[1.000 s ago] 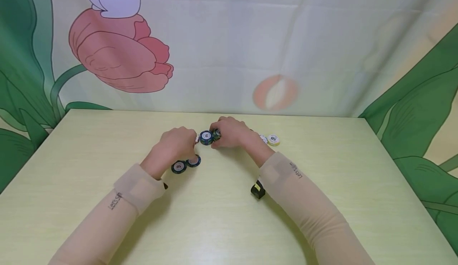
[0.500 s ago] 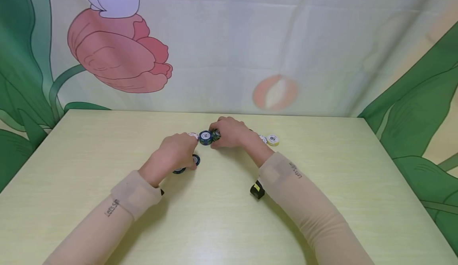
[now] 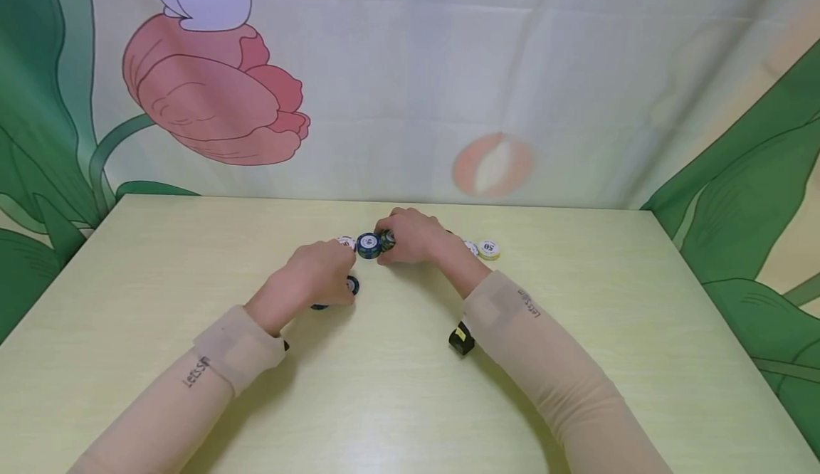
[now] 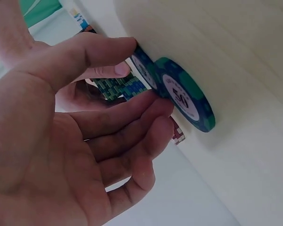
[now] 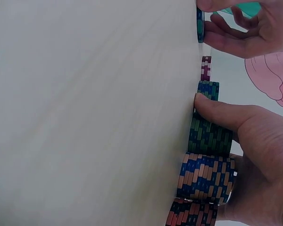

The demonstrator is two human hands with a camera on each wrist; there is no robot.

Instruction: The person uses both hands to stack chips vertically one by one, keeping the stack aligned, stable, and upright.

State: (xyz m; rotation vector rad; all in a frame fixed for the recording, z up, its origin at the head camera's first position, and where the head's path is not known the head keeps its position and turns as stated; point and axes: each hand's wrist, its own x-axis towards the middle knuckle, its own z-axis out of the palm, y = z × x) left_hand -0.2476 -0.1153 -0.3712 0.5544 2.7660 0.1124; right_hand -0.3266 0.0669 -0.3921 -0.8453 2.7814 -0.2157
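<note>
My left hand (image 3: 307, 275) is low over two blue-green poker chips lying side by side on the table. Between its thumb and fingers it pinches the farther chip (image 4: 145, 70); the nearer chip (image 4: 184, 96), marked 50, lies against that one. At the back, my right hand (image 3: 413, 238) grips a green chip stack (image 5: 210, 136), its thumb reaching to the neighbouring blue-green stack (image 5: 209, 88). A short red-and-white stack (image 5: 206, 68) stands left of these. On the other side are a blue-and-tan stack (image 5: 206, 176) and a red-and-black stack (image 5: 192, 213), hidden by the right hand in the head view.
Further right along the row are a white-edged stack (image 3: 471, 248) and a yellow-edged stack (image 3: 489, 249). A small black block with a yellow mark (image 3: 461, 339) shows beside the right sleeve. Behind the pale table (image 3: 397, 403) hangs a printed curtain (image 3: 384, 90).
My left hand has come slightly nearer and now covers more of the two loose chips, uncovering the red-and-white stack. The right hand has stayed at the green stack.
</note>
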